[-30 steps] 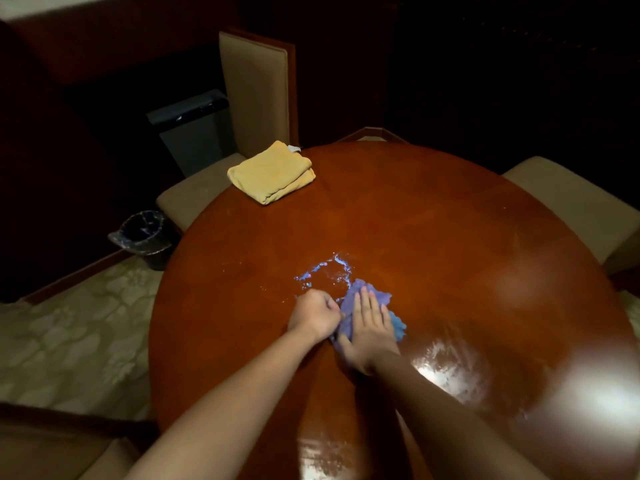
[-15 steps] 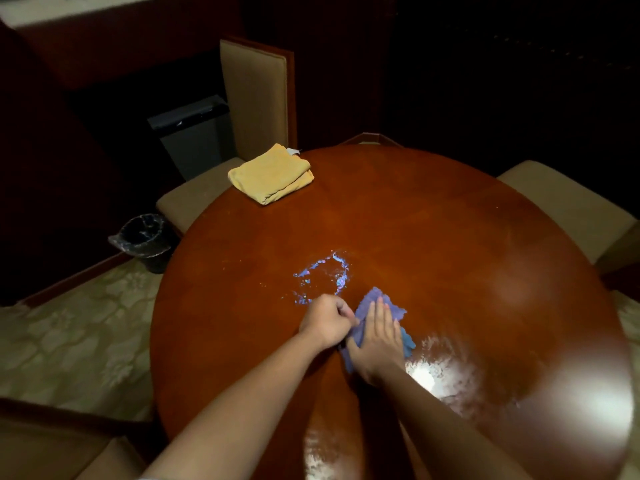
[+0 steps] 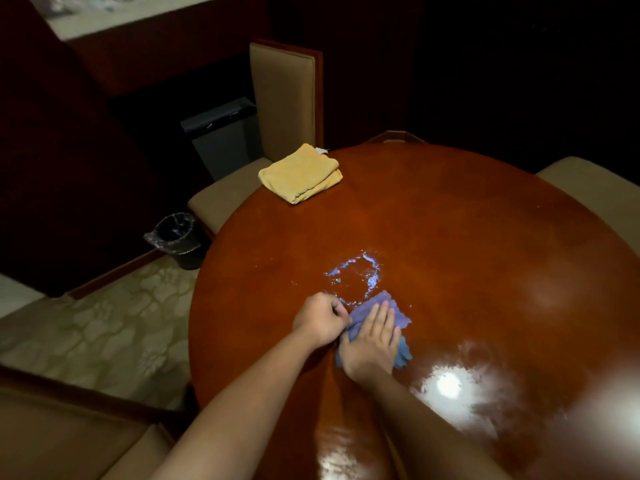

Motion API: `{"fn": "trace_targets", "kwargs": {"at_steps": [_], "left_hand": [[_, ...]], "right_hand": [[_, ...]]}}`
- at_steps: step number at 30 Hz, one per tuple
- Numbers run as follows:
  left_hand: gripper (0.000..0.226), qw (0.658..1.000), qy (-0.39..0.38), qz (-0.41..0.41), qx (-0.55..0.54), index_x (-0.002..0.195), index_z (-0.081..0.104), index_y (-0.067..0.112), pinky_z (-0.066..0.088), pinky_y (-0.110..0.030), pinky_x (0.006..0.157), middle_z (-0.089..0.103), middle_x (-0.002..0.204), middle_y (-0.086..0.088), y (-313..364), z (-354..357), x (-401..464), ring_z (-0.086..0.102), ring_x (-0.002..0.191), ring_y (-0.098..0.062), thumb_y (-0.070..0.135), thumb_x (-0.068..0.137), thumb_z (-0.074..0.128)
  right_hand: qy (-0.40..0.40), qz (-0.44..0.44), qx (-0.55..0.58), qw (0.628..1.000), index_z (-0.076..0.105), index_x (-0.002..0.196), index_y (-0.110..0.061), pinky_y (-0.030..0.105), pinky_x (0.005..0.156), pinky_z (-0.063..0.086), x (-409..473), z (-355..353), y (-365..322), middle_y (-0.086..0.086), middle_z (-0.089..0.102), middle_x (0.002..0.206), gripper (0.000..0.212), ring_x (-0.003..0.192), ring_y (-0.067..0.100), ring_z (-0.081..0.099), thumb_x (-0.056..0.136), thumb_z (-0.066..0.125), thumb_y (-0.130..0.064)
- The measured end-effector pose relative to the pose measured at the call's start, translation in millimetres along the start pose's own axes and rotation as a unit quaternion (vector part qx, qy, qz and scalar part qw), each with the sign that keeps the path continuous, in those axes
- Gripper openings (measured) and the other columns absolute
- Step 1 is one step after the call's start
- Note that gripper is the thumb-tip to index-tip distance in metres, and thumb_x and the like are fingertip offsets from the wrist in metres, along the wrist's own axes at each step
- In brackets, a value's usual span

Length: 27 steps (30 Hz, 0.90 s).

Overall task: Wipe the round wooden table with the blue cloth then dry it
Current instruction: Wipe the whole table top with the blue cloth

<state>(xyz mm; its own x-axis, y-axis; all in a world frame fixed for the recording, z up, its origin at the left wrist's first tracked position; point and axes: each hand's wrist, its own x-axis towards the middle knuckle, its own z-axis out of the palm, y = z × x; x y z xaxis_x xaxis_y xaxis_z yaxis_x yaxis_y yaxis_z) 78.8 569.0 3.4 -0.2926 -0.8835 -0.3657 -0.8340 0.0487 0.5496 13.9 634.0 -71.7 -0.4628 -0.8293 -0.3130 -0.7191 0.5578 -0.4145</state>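
Note:
The round wooden table [image 3: 450, 237] fills the right of the view, glossy, with a wet glinting patch [image 3: 360, 275] near its middle. The blue cloth [image 3: 377, 304] lies crumpled just below that patch. My right hand [image 3: 372, 344] presses flat on the cloth with straight fingers. My left hand [image 3: 320, 318] is curled at the cloth's left edge and pinches it. A folded yellow towel [image 3: 300, 176] rests at the table's far left rim.
Padded chairs stand around the table: one [image 3: 284, 102] behind the towel, one [image 3: 595, 195] at the right, one [image 3: 69, 438] at the near left. A lined bin [image 3: 176, 237] and a grey box [image 3: 221, 136] stand on the floor to the left.
Both hands and the blue cloth have stayed just below the wet patch, shifting only slightly over the table. The towel has not moved.

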Motion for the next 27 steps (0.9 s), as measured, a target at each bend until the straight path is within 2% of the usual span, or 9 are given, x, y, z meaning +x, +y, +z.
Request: {"fn": "trace_targets", "kwargs": {"at_steps": [2, 5, 9, 13, 15, 18, 19, 22, 27], "left_hand": [[0.008, 1.000, 0.004, -0.003, 0.010, 0.071, 0.072, 0.019, 0.049, -0.021, 0.069, 0.073, 0.084, 0.007, -1, -7, 12, 0.066, 0.082, -0.009, 0.018, 0.079, 0.069], [0.013, 0.999, 0.011, 0.004, 0.035, 0.067, 0.068, 0.023, 0.048, -0.021, 0.069, 0.073, 0.087, 0.007, -1, -17, 35, 0.066, 0.083, -0.010, 0.020, 0.080, 0.068], [0.012, 0.998, 0.025, 0.011, 0.050, 0.068, 0.068, 0.022, 0.050, -0.022, 0.072, 0.073, 0.088, 0.007, 3, -24, 58, 0.066, 0.086, -0.012, 0.024, 0.080, 0.069], [0.009, 0.999, 0.000, 0.037, 0.031, 0.068, 0.070, 0.019, 0.047, -0.019, 0.069, 0.073, 0.083, 0.006, 9, -21, 56, 0.063, 0.077, -0.007, 0.020, 0.077, 0.071], [0.013, 0.998, -0.028, 0.051, 0.020, 0.063, 0.069, 0.018, 0.046, -0.017, 0.064, 0.073, 0.077, 0.003, 10, -18, 47, 0.060, 0.062, 0.000, 0.016, 0.076, 0.072], [0.027, 0.994, -0.080, 0.077, -0.001, 0.054, 0.063, 0.020, 0.049, -0.017, 0.058, 0.070, 0.065, 0.002, 14, -8, 30, 0.053, 0.044, 0.011, 0.006, 0.075, 0.072], [0.027, 0.993, -0.088, 0.085, -0.002, 0.054, 0.064, 0.019, 0.049, -0.017, 0.057, 0.068, 0.064, 0.002, 17, -3, 24, 0.052, 0.043, 0.011, 0.004, 0.075, 0.072], [0.029, 0.991, -0.084, 0.103, -0.002, 0.054, 0.063, 0.020, 0.051, -0.021, 0.058, 0.073, 0.074, -0.005, 34, 13, 6, 0.059, 0.051, 0.000, 0.002, 0.075, 0.071], [0.029, 0.987, -0.103, 0.123, 0.015, 0.054, 0.061, 0.021, 0.052, -0.025, 0.067, 0.074, 0.081, -0.007, 64, 36, -8, 0.061, 0.064, -0.007, 0.009, 0.077, 0.074]], "right_hand": [[0.009, 0.036, 0.036, 0.999, 0.045, 0.133, 0.013, 0.036, 0.114, -0.004, 16, 10, -13, 0.027, 0.043, 0.141, 0.086, 0.130, 0.038, 0.045, 0.071, 0.032, -0.046], [0.035, 0.092, 0.032, 0.995, 0.022, 0.143, 0.011, 0.038, 0.110, -0.012, 28, -7, -38, 0.026, 0.021, 0.153, 0.089, 0.140, 0.037, 0.030, 0.076, 0.024, -0.048], [0.015, 0.087, -0.037, 0.995, -0.023, 0.145, 0.000, 0.040, 0.115, -0.016, 55, 0, -38, 0.014, -0.025, 0.155, 0.079, 0.145, 0.026, -0.021, 0.095, 0.014, -0.050], [0.011, 0.060, -0.041, 0.997, -0.023, 0.145, -0.004, 0.037, 0.114, -0.017, 49, -5, -25, 0.010, -0.029, 0.154, 0.084, 0.144, 0.022, -0.024, 0.079, -0.008, -0.053], [0.034, 0.059, -0.006, 0.998, -0.024, 0.141, -0.005, 0.034, 0.110, -0.025, 33, -1, -16, 0.009, -0.026, 0.153, 0.083, 0.145, 0.022, -0.019, 0.078, -0.003, -0.054], [0.074, 0.083, 0.053, 0.992, 0.012, 0.145, -0.002, 0.030, 0.111, -0.021, -3, -7, -9, 0.021, 0.016, 0.155, 0.084, 0.146, 0.028, 0.014, 0.080, 0.018, -0.055], [0.085, 0.094, 0.055, 0.990, 0.013, 0.146, -0.001, 0.030, 0.112, -0.019, -9, -8, -3, 0.021, 0.017, 0.155, 0.084, 0.146, 0.027, 0.013, 0.081, 0.023, -0.054], [0.033, 0.130, 0.037, 0.990, -0.020, 0.145, -0.002, 0.033, 0.115, -0.014, -23, -13, 21, 0.013, -0.021, 0.156, 0.083, 0.145, 0.024, -0.019, 0.094, 0.021, -0.053], [0.011, 0.170, 0.015, 0.985, -0.019, 0.147, -0.001, 0.036, 0.117, -0.008, -29, -39, 58, 0.014, -0.024, 0.156, 0.085, 0.145, 0.025, -0.021, 0.097, 0.029, -0.050]]}}
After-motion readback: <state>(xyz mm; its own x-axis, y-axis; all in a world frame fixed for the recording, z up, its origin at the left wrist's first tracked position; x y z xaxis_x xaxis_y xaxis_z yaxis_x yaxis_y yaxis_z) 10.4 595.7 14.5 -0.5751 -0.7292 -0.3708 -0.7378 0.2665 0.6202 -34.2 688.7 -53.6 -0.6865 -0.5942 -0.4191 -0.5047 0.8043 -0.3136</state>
